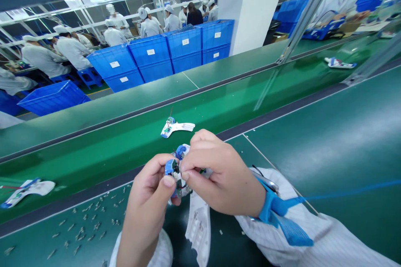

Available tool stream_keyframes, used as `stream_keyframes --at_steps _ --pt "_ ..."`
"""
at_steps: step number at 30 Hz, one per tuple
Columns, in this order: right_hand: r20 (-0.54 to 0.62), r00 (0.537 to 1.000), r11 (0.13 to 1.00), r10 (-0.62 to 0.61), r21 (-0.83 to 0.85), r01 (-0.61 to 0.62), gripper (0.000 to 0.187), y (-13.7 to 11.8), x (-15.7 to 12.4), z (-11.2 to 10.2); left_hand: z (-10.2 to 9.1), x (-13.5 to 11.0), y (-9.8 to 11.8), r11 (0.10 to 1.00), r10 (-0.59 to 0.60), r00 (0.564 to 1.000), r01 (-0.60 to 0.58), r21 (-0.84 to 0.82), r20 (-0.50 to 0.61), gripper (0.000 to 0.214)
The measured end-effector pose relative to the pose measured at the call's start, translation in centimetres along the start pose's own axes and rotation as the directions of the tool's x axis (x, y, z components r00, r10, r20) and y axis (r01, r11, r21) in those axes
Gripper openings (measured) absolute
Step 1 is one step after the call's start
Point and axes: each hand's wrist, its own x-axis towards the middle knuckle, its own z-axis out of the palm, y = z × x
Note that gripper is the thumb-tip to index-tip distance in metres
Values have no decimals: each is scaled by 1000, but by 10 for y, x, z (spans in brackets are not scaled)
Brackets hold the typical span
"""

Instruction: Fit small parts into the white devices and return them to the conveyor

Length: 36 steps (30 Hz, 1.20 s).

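Observation:
A white, curved plastic housing [200,229] with a ribbed inside hangs below my hands, its handle pointing toward me. At its upper end sit a blue part [169,167], a green circuit board and dark wires. My left hand [150,194] is closed round this end, thumb pressed against the blue part. From the right, my right hand [222,171] pinches at the board with thumb and forefinger. Whatever lies between those fingertips is too small to make out. Fingers cover much of the assembly.
Similar white housings lie on the green conveyor belt [131,158]: one ahead [180,127], one left [31,192], one far right [340,63]. Small metal pieces [82,231] are scattered left. A blue strap [272,206] with cord circles my right wrist. Blue crates [150,52] and seated workers are beyond.

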Motion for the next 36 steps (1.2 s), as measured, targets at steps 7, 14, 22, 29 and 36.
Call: stream_keyframes --at_steps 7,14,22,29,36 --pt "-9 1000 992 -10 -126 9 26 0 -3 0 3 -1 2 980 82 995 -71 188 -48 26" --pt "-34 999 988 -1 -154 -4 25 -2 -3 -1 5 -5 0 522 482 876 -296 800 9 22" --pt "57 990 990 129 55 -132 25 -6 -4 -8 19 -20 -4 485 295 956 -141 863 -9 47" --pt "74 955 944 287 151 -295 28 -12 -4 -1 25 -21 -3 412 251 962 -3 911 -111 45" --pt "8 970 969 245 28 -245 25 -16 -8 7 28 -20 -6 230 345 926 74 970 -152 42"
